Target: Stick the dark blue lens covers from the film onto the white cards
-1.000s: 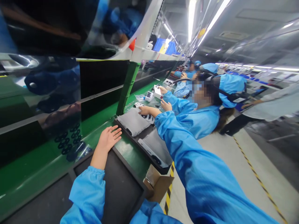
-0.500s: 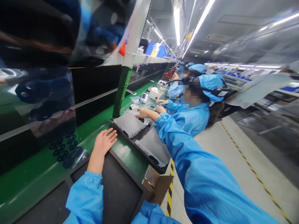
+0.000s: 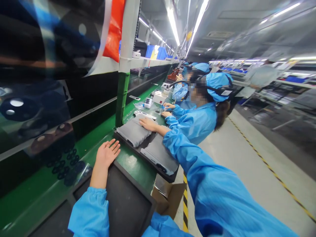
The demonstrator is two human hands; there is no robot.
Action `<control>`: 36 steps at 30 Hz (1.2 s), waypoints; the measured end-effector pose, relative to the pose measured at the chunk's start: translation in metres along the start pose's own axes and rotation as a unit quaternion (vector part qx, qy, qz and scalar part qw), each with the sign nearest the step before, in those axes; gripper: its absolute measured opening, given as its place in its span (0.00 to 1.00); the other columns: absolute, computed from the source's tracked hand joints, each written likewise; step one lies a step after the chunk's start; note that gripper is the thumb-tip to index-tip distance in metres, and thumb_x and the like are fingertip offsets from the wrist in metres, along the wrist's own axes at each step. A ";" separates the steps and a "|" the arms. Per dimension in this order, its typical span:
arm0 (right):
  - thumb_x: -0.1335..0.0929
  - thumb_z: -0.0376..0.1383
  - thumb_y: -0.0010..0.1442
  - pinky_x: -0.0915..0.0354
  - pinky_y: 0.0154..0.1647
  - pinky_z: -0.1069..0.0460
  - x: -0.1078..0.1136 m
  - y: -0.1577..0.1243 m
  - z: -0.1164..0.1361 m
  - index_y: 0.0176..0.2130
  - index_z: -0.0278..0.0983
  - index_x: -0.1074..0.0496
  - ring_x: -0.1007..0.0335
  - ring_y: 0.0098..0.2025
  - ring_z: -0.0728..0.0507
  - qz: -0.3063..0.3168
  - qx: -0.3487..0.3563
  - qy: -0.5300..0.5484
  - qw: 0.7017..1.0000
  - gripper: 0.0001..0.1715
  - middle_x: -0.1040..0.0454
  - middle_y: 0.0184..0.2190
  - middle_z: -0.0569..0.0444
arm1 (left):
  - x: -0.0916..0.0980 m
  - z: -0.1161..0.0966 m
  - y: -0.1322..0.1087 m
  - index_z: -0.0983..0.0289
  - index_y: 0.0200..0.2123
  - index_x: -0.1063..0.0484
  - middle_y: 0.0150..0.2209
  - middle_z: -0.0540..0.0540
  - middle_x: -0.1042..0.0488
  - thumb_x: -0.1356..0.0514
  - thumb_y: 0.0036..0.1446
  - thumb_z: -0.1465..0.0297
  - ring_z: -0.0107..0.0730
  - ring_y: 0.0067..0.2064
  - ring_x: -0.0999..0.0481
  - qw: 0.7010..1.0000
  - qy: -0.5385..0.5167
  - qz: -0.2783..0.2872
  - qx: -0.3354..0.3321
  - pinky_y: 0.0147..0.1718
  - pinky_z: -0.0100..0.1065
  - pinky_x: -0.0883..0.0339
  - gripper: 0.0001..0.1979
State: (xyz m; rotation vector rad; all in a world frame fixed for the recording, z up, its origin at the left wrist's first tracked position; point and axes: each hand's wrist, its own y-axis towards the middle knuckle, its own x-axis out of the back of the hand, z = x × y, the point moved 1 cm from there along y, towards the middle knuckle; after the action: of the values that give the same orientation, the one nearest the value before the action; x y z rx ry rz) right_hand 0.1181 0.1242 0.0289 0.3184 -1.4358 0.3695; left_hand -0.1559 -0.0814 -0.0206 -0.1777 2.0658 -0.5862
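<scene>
My left hand (image 3: 106,153) lies flat with its fingers spread on the far corner of a black tray (image 3: 128,200) in front of me. My right arm reaches far forward, and my right hand (image 3: 147,124) rests with stretched fingers on the far end of a grey wrapped pack (image 3: 133,132). That pack lies in a second black tray (image 3: 145,159) beside another grey pack (image 3: 160,156) with a white device under its near end. Neither hand holds anything.
A green conveyor belt (image 3: 96,135) runs along a glossy black panel. A sheet of black rings (image 3: 65,164) lies left of my hand. A cardboard box (image 3: 168,196) sits under the bench edge. Co-workers in blue coats (image 3: 197,120) work further along. The yellow-lined aisle is at right.
My right hand has slid from the small parts beyond the tray onto the end of the grey pack. The view has swung a little; my left hand stays put.
</scene>
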 end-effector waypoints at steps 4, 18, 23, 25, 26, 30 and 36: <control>0.32 0.46 0.70 0.44 0.67 0.29 -0.005 0.002 -0.002 0.67 0.40 0.36 0.41 0.68 0.31 -0.006 -0.008 0.007 1.000 0.30 0.40 0.69 0.43 | 0.001 -0.002 0.001 0.65 0.55 0.29 0.52 0.59 0.26 0.39 0.70 0.60 0.38 0.48 0.23 1.000 -0.003 -0.014 -0.002 0.46 0.43 0.24 0.18; 0.36 0.49 0.73 0.57 0.71 0.25 -0.013 0.003 -0.006 0.71 0.41 0.43 0.54 0.74 0.28 -0.046 -0.003 0.011 0.999 0.34 0.48 0.73 0.43 | 0.001 -0.004 0.003 0.65 0.55 0.29 0.51 0.58 0.26 0.39 0.70 0.60 0.38 0.47 0.23 0.999 -0.019 -0.037 -0.009 0.45 0.42 0.24 0.17; 0.36 0.51 0.72 0.56 0.72 0.26 -0.019 0.003 -0.005 0.71 0.42 0.43 0.53 0.74 0.29 -0.045 0.009 0.011 0.999 0.36 0.48 0.74 0.43 | 0.002 -0.003 0.004 0.65 0.55 0.29 0.52 0.58 0.26 0.39 0.70 0.60 0.38 0.47 0.23 0.999 -0.030 -0.038 -0.004 0.46 0.43 0.24 0.17; 0.36 0.51 0.72 0.55 0.71 0.26 -0.022 0.003 -0.005 0.72 0.42 0.43 0.52 0.74 0.29 -0.046 0.010 0.013 0.999 0.36 0.48 0.74 0.43 | 0.002 -0.002 0.004 0.65 0.55 0.29 0.52 0.59 0.26 0.39 0.70 0.60 0.38 0.48 0.23 0.999 -0.034 -0.037 -0.001 0.46 0.43 0.24 0.17; 0.36 0.50 0.72 0.55 0.71 0.26 -0.024 0.003 -0.005 0.71 0.42 0.43 0.51 0.73 0.29 -0.046 0.013 0.014 0.999 0.35 0.48 0.74 0.43 | 0.002 -0.001 0.004 0.65 0.55 0.29 0.52 0.59 0.26 0.39 0.69 0.60 0.38 0.48 0.23 0.999 -0.036 -0.037 0.000 0.46 0.43 0.24 0.17; 0.35 0.49 0.72 0.55 0.71 0.26 -0.029 0.001 -0.006 0.71 0.41 0.42 0.52 0.74 0.29 -0.052 0.007 0.014 0.999 0.35 0.47 0.73 0.43 | 0.004 0.000 0.005 0.65 0.55 0.29 0.52 0.58 0.26 0.39 0.70 0.60 0.38 0.47 0.23 0.998 -0.046 -0.041 0.000 0.45 0.43 0.24 0.17; 0.36 0.49 0.72 0.57 0.72 0.26 -0.031 -0.004 -0.009 0.71 0.41 0.41 0.53 0.74 0.29 -0.042 0.010 0.011 0.999 0.34 0.47 0.73 0.43 | 0.007 -0.001 0.005 0.65 0.55 0.29 0.51 0.58 0.26 0.39 0.70 0.60 0.38 0.47 0.23 0.997 -0.062 -0.046 -0.003 0.45 0.42 0.24 0.17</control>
State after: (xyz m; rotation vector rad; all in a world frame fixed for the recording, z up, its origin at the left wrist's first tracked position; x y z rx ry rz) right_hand 0.1252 0.1226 -0.0030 0.3898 -1.3925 0.3182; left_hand -0.1601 -0.0787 -0.0276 -0.3062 1.9477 -0.6102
